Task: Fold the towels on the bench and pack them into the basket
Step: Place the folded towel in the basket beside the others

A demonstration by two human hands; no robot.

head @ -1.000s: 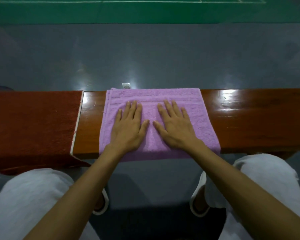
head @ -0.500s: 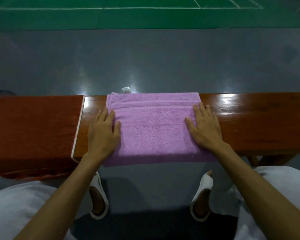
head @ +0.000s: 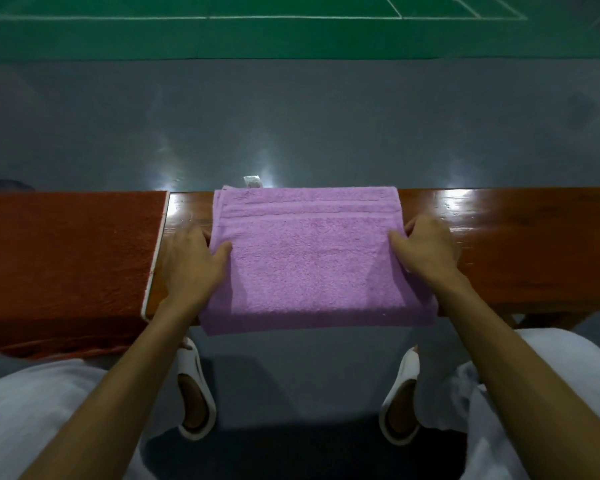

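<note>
A folded purple towel (head: 309, 258) lies across the glossy wooden bench (head: 520, 244), its near edge hanging over the front. A small white label sticks out at its far edge. My left hand (head: 191, 265) grips the towel's left edge, thumb on top and fingers tucked under. My right hand (head: 426, 251) grips the right edge the same way. A dark red towel (head: 66, 258) lies spread flat over the bench to the left. No basket is in view.
Beyond the bench is a grey floor, then a green court with white lines. Under the bench my feet in white slippers (head: 194, 393) stand on the floor, with my white-clad knees at both lower corners.
Both hands slid outward from the towel's middle to its side edges, then changed from lying flat to curling around those edges.
</note>
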